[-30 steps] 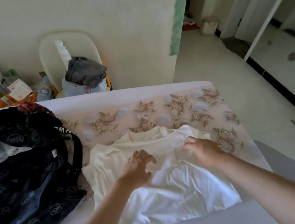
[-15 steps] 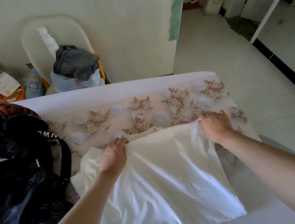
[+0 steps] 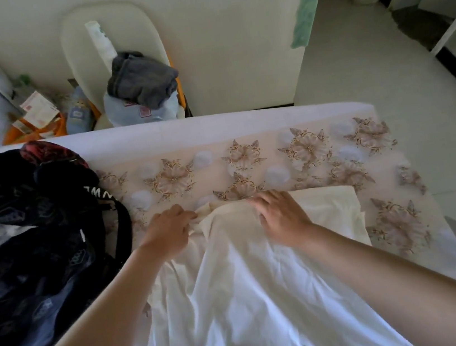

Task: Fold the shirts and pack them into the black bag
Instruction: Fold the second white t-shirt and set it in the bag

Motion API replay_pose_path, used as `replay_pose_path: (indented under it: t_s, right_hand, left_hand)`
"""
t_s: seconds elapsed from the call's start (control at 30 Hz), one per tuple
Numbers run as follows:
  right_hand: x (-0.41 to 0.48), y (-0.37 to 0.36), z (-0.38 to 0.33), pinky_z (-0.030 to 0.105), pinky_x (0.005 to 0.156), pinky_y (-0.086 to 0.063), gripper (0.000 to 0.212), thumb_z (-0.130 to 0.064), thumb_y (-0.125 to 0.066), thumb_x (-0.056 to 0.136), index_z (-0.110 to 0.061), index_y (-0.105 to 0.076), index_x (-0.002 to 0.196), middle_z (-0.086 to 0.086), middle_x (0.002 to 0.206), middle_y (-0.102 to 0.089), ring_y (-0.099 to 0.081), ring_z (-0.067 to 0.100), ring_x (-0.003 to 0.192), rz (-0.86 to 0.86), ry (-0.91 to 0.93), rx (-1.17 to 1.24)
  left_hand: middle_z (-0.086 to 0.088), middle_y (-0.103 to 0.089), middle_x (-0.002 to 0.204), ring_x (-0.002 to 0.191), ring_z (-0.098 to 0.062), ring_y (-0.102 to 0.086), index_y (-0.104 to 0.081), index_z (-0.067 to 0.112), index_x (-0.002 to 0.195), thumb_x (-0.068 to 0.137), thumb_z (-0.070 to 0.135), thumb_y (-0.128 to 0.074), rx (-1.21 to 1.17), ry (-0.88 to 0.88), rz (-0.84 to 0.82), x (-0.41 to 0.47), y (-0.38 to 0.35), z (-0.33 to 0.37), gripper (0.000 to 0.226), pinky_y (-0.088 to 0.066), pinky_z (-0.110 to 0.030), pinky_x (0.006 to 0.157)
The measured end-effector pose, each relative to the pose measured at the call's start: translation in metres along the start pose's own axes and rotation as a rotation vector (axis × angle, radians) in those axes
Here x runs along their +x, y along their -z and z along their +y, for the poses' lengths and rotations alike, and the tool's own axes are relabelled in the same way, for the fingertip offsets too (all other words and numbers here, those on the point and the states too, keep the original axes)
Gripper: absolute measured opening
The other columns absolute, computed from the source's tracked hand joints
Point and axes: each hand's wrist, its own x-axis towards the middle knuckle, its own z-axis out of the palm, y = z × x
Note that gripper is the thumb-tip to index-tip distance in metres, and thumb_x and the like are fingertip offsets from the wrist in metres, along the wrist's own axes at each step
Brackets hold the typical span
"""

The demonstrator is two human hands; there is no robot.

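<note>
from my feed, the white shirt (image 3: pixel 253 301) lies spread in the lower centre of the frame on the flowered cover (image 3: pixel 308 147). the left hand (image 3: pixel 167 231) pinches its bunched top edge. the right hand (image 3: pixel 281 215) lies on that edge nearby (fingertips sunk in the fold, so i cannot tell if it grasps). the black bag (image 3: pixel 42 257) lies at the left of the frame.
</note>
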Motion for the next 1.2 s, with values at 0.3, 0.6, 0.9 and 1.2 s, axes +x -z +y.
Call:
replay_pose_path:
  t_s: [0.3, 0.6, 0.9, 1.2]
  right_hand:
    - [0.029, -0.002, -0.025, 0.05, 0.103, -0.024, 0.045, -0.01, -0.065, 0.076, -0.032, -0.064, 0.115, -0.002, 0.126, -0.06, -0.052, 0.025, 0.116, -0.154, -0.137, -0.201]
    - [0.009, -0.013, -0.057, 0.047, 0.103, -0.041, 0.057, -0.022, -0.054, 0.083, -0.023, -0.051, 0.139, 0.011, 0.146, -0.048, -0.05, 0.034, 0.127, -0.169, 0.053, -0.081]
    - [-0.047, -0.014, -0.104, 0.05, 0.122, -0.009, 0.061, -0.04, -0.034, 0.103, -0.023, -0.016, 0.158, 0.011, 0.166, -0.007, -0.008, 0.03, 0.153, -0.274, -0.085, -0.103]
    - [-0.15, -0.04, -0.156, 0.039, 0.091, -0.052, 0.063, -0.024, -0.072, 0.073, -0.028, -0.056, 0.135, 0.014, 0.144, -0.044, -0.056, 0.034, 0.116, -0.235, 0.193, -0.096]
  left_hand:
    - [-0.004, -0.055, 0.09, 0.093, -0.029, -0.05, -0.072, 0.018, 0.091, 0.095, 0.018, -0.057, 0.081, 0.156, 0.518, -0.015, 0.016, -0.055, 0.015, -0.029, -0.043, 0.092]
    - [-0.002, -0.059, 0.121, 0.113, -0.027, -0.054, -0.066, 0.022, 0.117, 0.09, 0.002, -0.05, -0.188, 0.132, 0.343, -0.044, -0.001, -0.04, 0.037, -0.041, -0.04, 0.099]
    - [-0.008, -0.054, 0.099, 0.094, -0.032, -0.055, -0.052, 0.009, 0.104, 0.088, 0.003, -0.053, -0.396, 0.248, 0.395, -0.165, -0.053, -0.013, 0.017, -0.047, -0.042, 0.081]
    - [-0.005, -0.058, 0.087, 0.076, -0.027, -0.053, -0.052, 0.014, 0.085, 0.092, 0.025, -0.053, -0.636, 0.523, 0.216, -0.244, -0.088, 0.01, 0.013, -0.04, -0.034, 0.061]
